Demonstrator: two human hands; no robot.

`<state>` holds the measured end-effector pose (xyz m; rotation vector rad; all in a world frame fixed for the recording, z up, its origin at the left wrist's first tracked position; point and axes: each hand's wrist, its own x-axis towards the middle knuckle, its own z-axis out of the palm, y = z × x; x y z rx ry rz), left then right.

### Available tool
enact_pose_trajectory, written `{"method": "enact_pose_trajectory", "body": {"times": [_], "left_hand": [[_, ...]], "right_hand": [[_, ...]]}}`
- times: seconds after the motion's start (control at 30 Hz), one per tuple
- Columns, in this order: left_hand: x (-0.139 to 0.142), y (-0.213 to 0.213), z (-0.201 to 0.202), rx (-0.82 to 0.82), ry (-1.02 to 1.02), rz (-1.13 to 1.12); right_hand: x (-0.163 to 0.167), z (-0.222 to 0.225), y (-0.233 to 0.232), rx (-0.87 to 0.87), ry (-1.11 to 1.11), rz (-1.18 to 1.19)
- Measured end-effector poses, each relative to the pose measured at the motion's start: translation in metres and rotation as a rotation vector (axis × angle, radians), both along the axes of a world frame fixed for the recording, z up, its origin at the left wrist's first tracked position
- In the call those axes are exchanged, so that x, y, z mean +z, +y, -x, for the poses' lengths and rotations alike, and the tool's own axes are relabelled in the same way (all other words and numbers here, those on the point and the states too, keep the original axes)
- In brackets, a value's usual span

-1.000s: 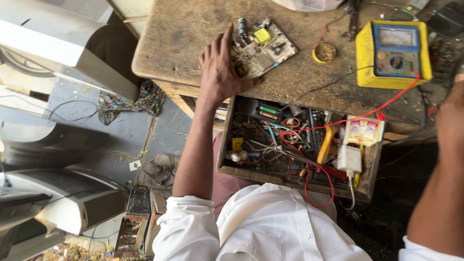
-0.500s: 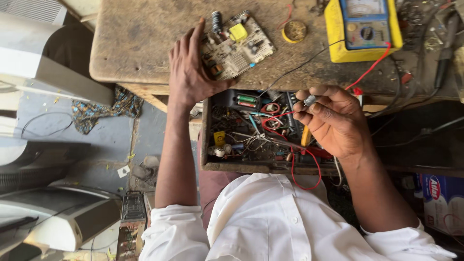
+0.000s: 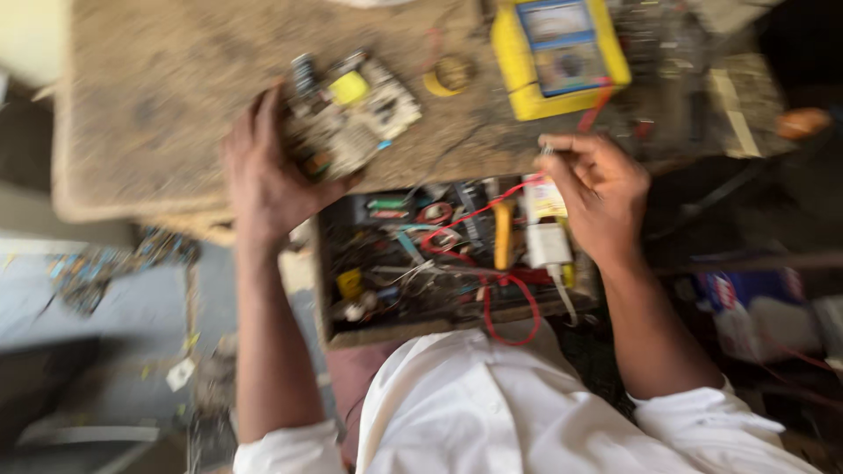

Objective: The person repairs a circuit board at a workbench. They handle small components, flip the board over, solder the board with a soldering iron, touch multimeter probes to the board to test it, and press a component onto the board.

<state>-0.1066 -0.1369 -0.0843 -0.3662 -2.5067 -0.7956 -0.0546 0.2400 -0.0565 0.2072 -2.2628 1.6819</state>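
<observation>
A: Left hand (image 3: 263, 180), upper left of centre. What is it on?

B: The circuit board (image 3: 347, 114), lying on the worn wooden desk (image 3: 158, 96) at the top of the frame. Fingers curl round the board's lower left edge, grip closed on it. The board carries a yellow block and some dark upright parts; blur hides the finer detail.

A: And the right hand (image 3: 597, 189)?

B: Right of centre, at the desk's front edge. Thumb and forefinger are pinched together on something thin and pale near the fingertips. Too smeared to name; it could be a probe tip or a wire end, I cannot tell. Closed pinch, in any case.

A: What lies beneath the hands?

B: An open drawer (image 3: 329, 290) below the desk edge, centre frame, crammed with bits. A red wire (image 3: 505, 307) loops through it and runs up toward the right hand. A white adapter (image 3: 549, 246) and a yellow-handled tool (image 3: 502, 233) sit just left of that hand.

A: Above?

B: A yellow multimeter (image 3: 562, 57), top right on the desk, well clear of the board. A small yellow roll (image 3: 450, 75) lies between them.

A: The person?

B: White shirt (image 3: 492, 412), bottom centre, sleeves pushed up.
</observation>
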Motion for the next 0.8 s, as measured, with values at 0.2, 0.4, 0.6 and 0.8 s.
{"method": "enact_pose_trajectory", "body": {"times": [0.2, 0.4, 0.6, 0.8], "left_hand": [[-0.002, 0.009, 0.012, 0.017, -0.008, 0.065], [0.005, 0.013, 0.025, 0.026, -0.011, 0.084], [0.013, 0.025, 0.037, 0.029, -0.042, 0.09], [0.002, 0.038, 0.044, 0.037, -0.045, 0.092]], "right_hand": [[-0.01, 0.042, 0.085, -0.354, 0.263, -0.742], [-0.018, 0.091, 0.127, -0.265, 0.185, -0.849], [-0.017, 0.144, 0.145, -0.197, 0.222, -1.025], [-0.031, 0.159, 0.145, -0.246, -0.068, -1.131]]}}
